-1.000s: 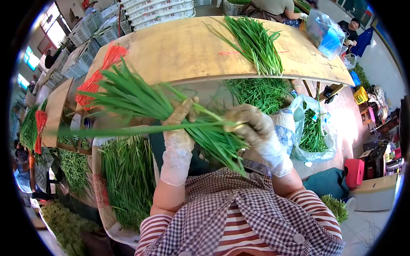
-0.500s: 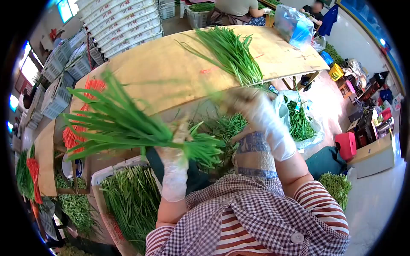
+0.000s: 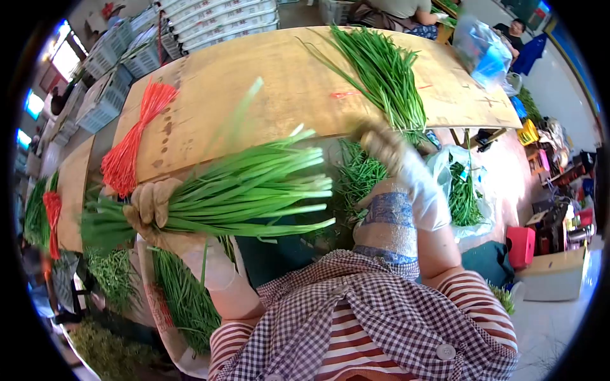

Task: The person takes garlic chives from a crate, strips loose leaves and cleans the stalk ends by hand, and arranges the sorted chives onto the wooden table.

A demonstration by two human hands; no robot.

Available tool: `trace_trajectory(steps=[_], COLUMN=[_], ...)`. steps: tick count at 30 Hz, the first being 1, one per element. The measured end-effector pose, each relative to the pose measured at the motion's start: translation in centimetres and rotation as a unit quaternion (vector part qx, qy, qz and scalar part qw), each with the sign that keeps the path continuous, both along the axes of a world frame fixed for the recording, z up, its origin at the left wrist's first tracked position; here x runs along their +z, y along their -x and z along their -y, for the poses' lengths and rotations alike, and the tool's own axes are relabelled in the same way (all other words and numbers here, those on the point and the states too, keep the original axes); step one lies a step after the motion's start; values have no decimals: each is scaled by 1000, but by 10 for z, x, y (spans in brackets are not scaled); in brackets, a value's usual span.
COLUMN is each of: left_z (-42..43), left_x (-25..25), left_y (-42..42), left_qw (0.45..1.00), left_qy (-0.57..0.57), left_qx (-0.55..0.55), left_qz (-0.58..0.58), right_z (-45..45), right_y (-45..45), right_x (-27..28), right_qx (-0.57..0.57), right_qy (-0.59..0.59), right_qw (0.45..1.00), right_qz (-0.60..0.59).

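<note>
My left hand (image 3: pixel 151 209), in a tan-palmed glove, is closed around a thick bunch of garlic chives (image 3: pixel 254 187) at the table's near edge. The pale cut ends fan out to the right, while the leafy tips at left are blurred. My right hand (image 3: pixel 384 149), also gloved, is apart from the bunch, right of its cut ends; motion smears its fingers. Beyond it, a second bunch of garlic chives (image 3: pixel 384 73) lies on the wooden table (image 3: pixel 254 82). A bundle of red ties (image 3: pixel 140 136) rests at the table's left, just past my left hand.
A crate of chives (image 3: pixel 184 298) stands low at left. Loose green trimmings (image 3: pixel 359 168) lie below the table edge, beside a plastic bag (image 3: pixel 467 190) of greens. Stacked white crates (image 3: pixel 225 22), a clear bag (image 3: pixel 483 51) and other people (image 3: pixel 406 13) are at the back.
The held chives have turned round: their leafy tips pointed left and up, and now the pale ends spread right. My left hand has moved left, and the view has shifted.
</note>
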State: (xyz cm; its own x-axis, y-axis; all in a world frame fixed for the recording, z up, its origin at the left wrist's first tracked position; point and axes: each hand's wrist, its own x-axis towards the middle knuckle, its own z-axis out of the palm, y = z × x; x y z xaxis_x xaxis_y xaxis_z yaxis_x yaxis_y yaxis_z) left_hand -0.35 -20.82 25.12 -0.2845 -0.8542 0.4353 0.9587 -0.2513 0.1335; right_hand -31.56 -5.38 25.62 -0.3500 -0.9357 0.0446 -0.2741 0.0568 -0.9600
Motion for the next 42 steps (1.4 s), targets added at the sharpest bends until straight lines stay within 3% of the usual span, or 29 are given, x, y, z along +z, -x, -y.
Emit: trace_trajectory(steps=[2, 3, 6, 7, 8, 9, 10, 11, 14, 16, 18, 20, 22, 26, 30, 33, 37, 40, 42], left_z=[-12, -38, -31, -21, -14, -8, -3, -3, -6, 6, -1, 0, 8, 1, -15, -13, -14, -12, -11], left_x=[6, 41, 20, 0, -13, -21, -27, -23, -16, -29, -23, -18, -22, -12, 2, -4, -5, -6, -6], left_y=[19, 39, 34, 25, 19, 16, 13, 17, 33, 31, 36, 39, 33, 39, 44, 46, 42, 32, 25], left_qw=[978, 867, 931, 979, 983, 983, 979, 973, 985, 992, 989, 985, 981, 986, 992, 993, 992, 993, 993], left_qy=[-53, -188, -207, -150, -168, -183, -197, -201, -108, -71, -67, -29, 7, 60, 84, 100, 109, 101, 93], left_qx=[162, 217, 133, 75, 45, 16, -14, -53, -89, -65, -92, -129, -149, -97, -53, -24, 15, -12, 0], left_qz=[119, 408, 269, 111, 59, 3, -54, -99, -103, -83, -90, -111, -122, -118, -74, -66, -53, -62, -69], right_z=[-1, -2, 4, 2, 0, 2, -5, -9, -14, -17, -22, -21, -30, -41, -29, -14, -13, -18, -25], right_y=[-31, -53, -56, -60, -63, -65, -63, -63, -54, -44, -32, -13, -12, -33, -50, -58, -64, -51, -32], right_x=[-8, 9, -23, -23, -24, -35, -39, -36, -39, -45, -20, -31, -27, 8, 2, -28, -36, -50, -28], right_qx=[127, 105, 40, 46, 52, 86, 76, 75, 67, 67, -9, -49, -34, -5, 5, 52, 26, 8, -36], right_qy=[-8, 11, 85, 58, 31, 100, 41, 42, 40, 130, 59, 111, 105, -52, -156, -137, -87, -44, -79], right_qw=[976, 954, 994, 992, 986, 969, 989, 988, 986, 969, 978, 964, 973, 991, 962, 943, 898, 973, 982], right_qz=[174, 280, 57, 107, 155, 207, 118, 126, 148, 198, 198, 237, 204, 126, 225, 298, 431, 228, 168])
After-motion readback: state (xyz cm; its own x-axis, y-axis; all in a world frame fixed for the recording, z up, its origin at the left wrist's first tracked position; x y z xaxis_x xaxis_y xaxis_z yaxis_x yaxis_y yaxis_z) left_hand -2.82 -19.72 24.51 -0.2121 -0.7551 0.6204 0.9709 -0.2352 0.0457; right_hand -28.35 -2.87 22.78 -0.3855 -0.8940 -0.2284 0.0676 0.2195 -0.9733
